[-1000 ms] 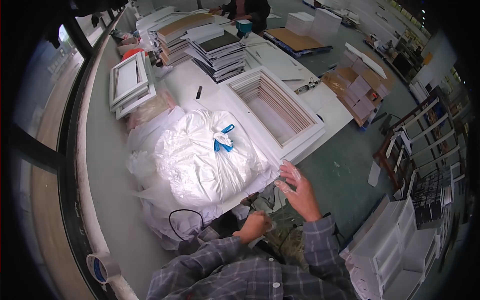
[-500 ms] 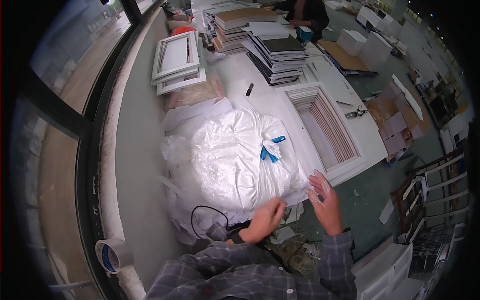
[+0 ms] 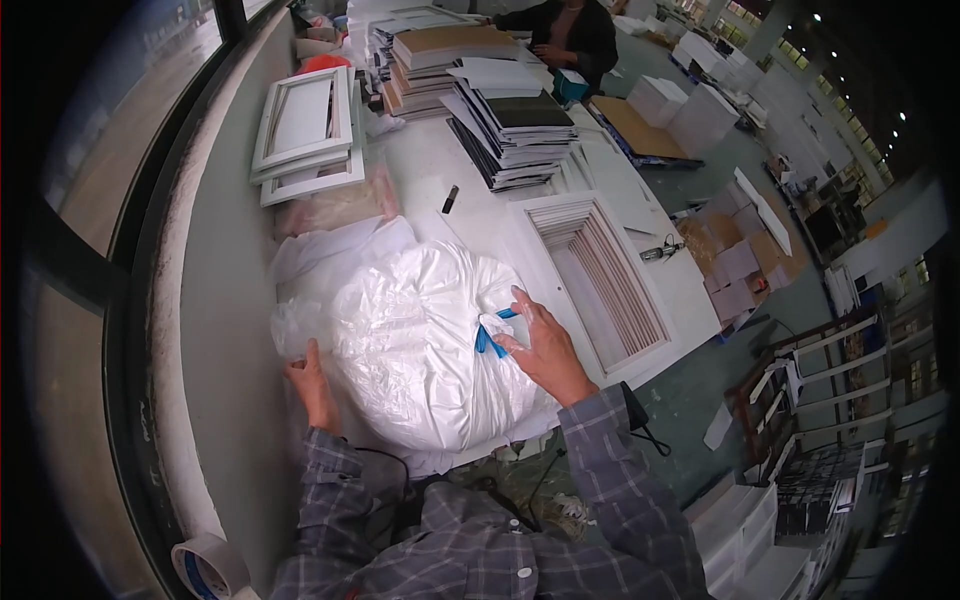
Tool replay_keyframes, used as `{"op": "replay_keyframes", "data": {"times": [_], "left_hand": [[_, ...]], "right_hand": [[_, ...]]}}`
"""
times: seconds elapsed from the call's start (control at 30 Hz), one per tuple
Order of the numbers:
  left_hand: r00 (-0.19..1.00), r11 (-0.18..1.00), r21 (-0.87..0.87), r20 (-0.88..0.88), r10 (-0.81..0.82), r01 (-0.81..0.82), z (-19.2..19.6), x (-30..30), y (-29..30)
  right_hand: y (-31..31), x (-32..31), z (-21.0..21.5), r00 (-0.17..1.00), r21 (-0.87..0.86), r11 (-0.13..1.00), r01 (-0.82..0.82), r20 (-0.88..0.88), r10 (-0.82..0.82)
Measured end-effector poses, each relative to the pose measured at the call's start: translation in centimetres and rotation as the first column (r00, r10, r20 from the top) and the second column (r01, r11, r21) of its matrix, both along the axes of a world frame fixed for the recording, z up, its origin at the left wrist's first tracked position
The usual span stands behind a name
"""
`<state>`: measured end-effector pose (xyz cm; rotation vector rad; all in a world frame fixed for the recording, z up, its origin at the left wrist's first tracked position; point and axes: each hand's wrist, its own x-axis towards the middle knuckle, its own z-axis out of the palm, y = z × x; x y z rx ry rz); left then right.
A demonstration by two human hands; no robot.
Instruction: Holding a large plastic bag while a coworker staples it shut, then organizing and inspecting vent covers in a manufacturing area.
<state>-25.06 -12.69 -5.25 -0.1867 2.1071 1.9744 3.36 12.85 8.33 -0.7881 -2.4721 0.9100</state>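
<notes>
A big, puffy white plastic bag [image 3: 420, 350] lies on the table in front of me, gathered and tied at its right part with a blue strip [image 3: 487, 342]. My right hand [image 3: 548, 352] is over the knot, its thumb and fingers spread to either side of it; I cannot see it gripping the strip. At the bag's left edge is my left hand [image 3: 314, 388], thumb and forefinger apart, close to a crumpled clear plastic flap [image 3: 297, 325]. Nothing shows in that hand.
Right of the bag stands a stack of white frames [image 3: 540, 235]. Beyond are a black marker [image 3: 450, 199], a tall pile of dark and white boards [image 3: 510, 125] and more white frames [image 3: 262, 150] by the wall. A tape roll [image 3: 208, 566] sits on the sill. A co-worker [image 3: 575, 40] stands at the far end.
My left hand has gone from the bag's near edge to its left side. My right hand has moved from the near right corner onto the knot. The view has shifted right.
</notes>
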Motion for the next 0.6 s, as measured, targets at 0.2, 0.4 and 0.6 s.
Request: {"op": "replay_keyframes", "data": {"times": [0.2,0.4,0.6], "left_hand": [[0.98,0.99,0.14,-0.191,0.045,-0.018,-0.4,-1.4,2.1],[0.976,0.996,0.03,-0.2,0.084,-0.08,-2.2,-2.8,3.6],[0.948,0.997,0.068,-0.311,0.065,-0.046,-6.2,-6.4,1.5]], "right_hand": [[1.2,-4.4,-3.3,0.98,0.213,0.976,-0.043,0.2,-0.001],[2.3,-6.2,-5.9,0.887,0.332,0.939,-0.087,0.455,-0.079],[1.7,-9.7,-4.6,0.809,0.177,0.96,-0.219,0.582,0.077]]}}
